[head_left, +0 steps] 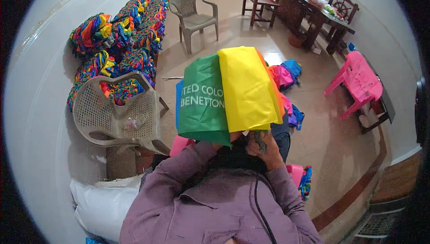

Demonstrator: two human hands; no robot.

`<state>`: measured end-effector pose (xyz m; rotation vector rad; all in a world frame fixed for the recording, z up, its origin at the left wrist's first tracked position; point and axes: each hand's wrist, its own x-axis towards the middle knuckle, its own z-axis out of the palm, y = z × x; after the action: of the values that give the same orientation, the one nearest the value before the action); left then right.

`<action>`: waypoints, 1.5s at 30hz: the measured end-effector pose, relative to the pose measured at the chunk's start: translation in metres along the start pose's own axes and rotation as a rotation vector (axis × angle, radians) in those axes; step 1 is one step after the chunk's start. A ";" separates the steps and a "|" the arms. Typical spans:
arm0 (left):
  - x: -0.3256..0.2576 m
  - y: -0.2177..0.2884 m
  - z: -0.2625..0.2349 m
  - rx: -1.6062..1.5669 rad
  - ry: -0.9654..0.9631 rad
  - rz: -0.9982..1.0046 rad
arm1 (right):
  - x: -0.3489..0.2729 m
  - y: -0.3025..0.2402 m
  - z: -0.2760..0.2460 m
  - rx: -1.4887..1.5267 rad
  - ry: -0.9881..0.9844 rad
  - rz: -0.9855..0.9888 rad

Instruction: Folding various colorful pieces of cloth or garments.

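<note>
A multicoloured umbrella [251, 94] is held up in front of my chest, its thin fabric hanging in loose folds. Its green panel with white lettering lies to the left, the yellow one to the right, with orange and blue edges behind. My right hand [263, 147] is closed at the lower edge of the yellow panel, fingers curled inward. Beneath the green panel my left hand [218, 146] is nearly all covered; only a sliver of skin near the wrist shows, and its fingers are hidden. The fabric also hides the umbrella's frame and handle.
Bundles of rainbow fabric [134, 33] are heaped along the left wall. A grey-brown plastic chair [121, 109] stands close by on my left, another chair [192, 15] farther ahead. More colourful fabric [291, 76] lies beyond my right knee. A pink stool [358, 80] and dark table [309, 4] are rightward.
</note>
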<state>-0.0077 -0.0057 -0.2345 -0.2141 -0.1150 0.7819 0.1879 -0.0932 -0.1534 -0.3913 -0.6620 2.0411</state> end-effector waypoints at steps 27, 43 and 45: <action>-0.032 0.031 0.026 1.994 -0.060 0.807 | 0.018 -0.007 0.047 -1.563 0.253 -0.250; -0.014 0.035 -0.006 0.642 -0.173 0.400 | 0.028 -0.160 0.139 -1.842 0.350 -1.093; -0.021 0.036 -0.006 0.621 -0.153 0.366 | 0.051 -0.172 0.173 -1.868 0.250 -0.963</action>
<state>-0.0461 0.0040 -0.2489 0.4260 0.0280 1.1593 0.1890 -0.0280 0.0872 -1.0135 -1.9339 0.0009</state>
